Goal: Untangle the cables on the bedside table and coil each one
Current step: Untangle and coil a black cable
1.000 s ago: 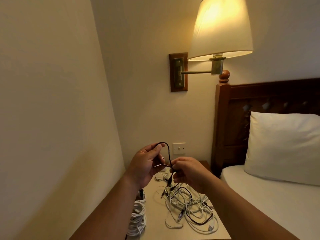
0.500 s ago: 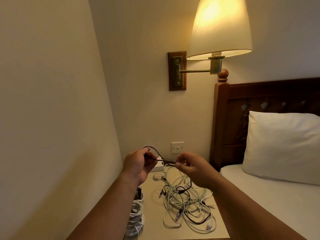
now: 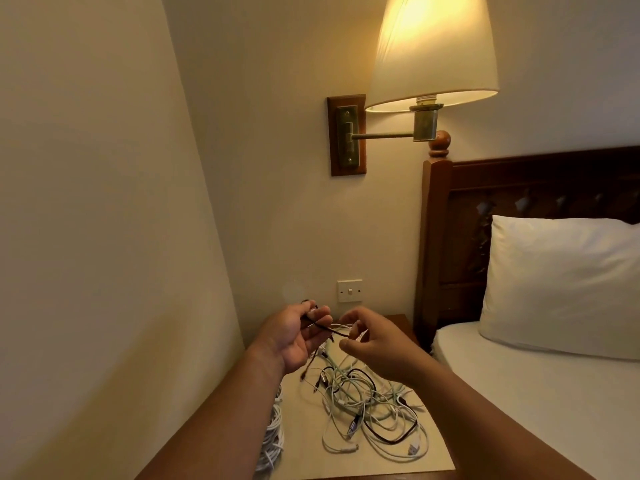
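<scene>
Head view
Left fingers (image 3: 320,315): your left hand (image 3: 294,336) has them curled, pinching a thin black cable (image 3: 325,327) above the worktop (image 3: 304,441).
Right fingers (image 3: 349,351): your right hand (image 3: 379,344) has them bent around the same black cable's other stretch; whether they actually pinch it, you cannot tell.
Black cable: runs taut between your hands.
Tangle (image 3: 372,407): white, pale green and black cables heaped on the worktop below your hands.
White coil (image 3: 273,441): at the worktop's left edge, partly behind your left forearm.
Bed (image 3: 540,393): just right of the worktop.
</scene>
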